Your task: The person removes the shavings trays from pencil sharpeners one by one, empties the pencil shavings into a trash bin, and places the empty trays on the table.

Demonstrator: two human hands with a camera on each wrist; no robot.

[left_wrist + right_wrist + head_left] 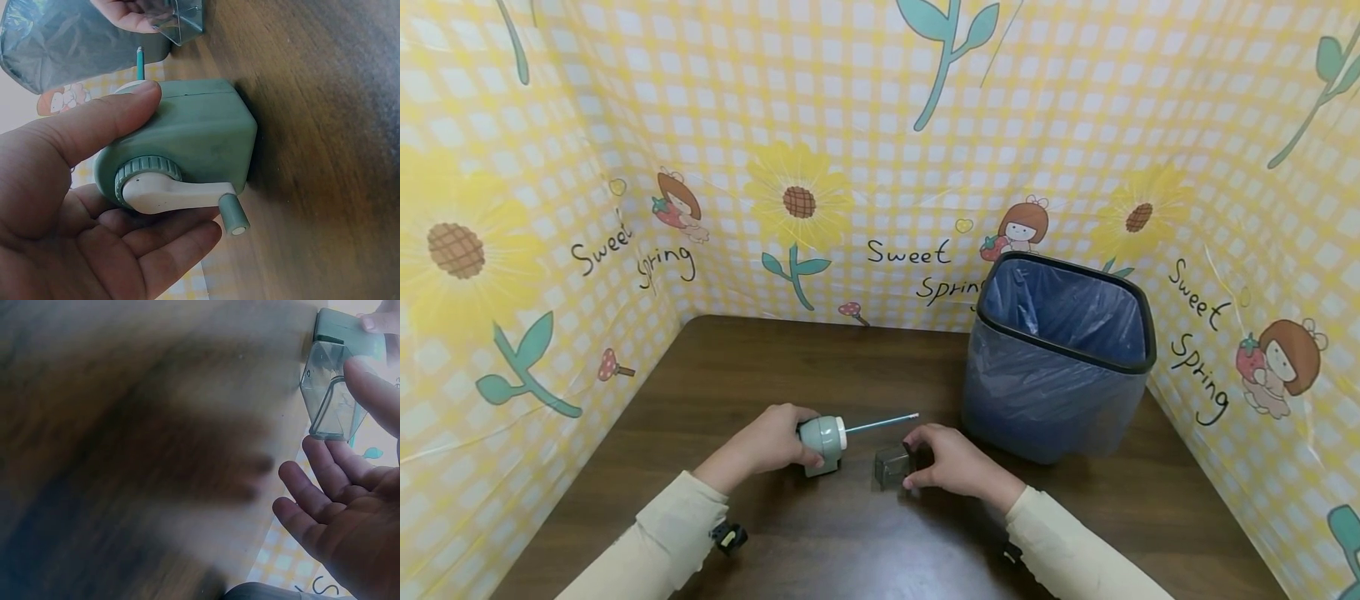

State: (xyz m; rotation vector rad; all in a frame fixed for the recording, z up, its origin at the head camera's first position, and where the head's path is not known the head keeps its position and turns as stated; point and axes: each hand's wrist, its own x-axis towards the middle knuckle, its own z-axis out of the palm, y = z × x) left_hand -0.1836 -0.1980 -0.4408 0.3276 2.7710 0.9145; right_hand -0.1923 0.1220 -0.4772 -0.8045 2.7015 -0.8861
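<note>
A green crank pencil sharpener [822,442] is gripped by my left hand [775,440] just over the table. In the left wrist view my thumb lies on one side, with the pale crank [181,192] facing my palm. A blue-green pencil [880,423] sticks out of the sharpener's front, toward the right. My right hand [958,468] pinches a clear, smoky shavings drawer [891,468] between thumb and fingers, apart from the sharpener. Seen from the right wrist, the drawer [328,394] has a dark edge, and the fingers beyond the pinch are spread loosely. I cannot tell whether it holds shavings.
A blue waste bin [1045,408] lined with a clear bag stands at the back right, close to my right hand. The dark wooden table [760,358] is bordered by yellow checked cloth walls [880,167] at the back and both sides.
</note>
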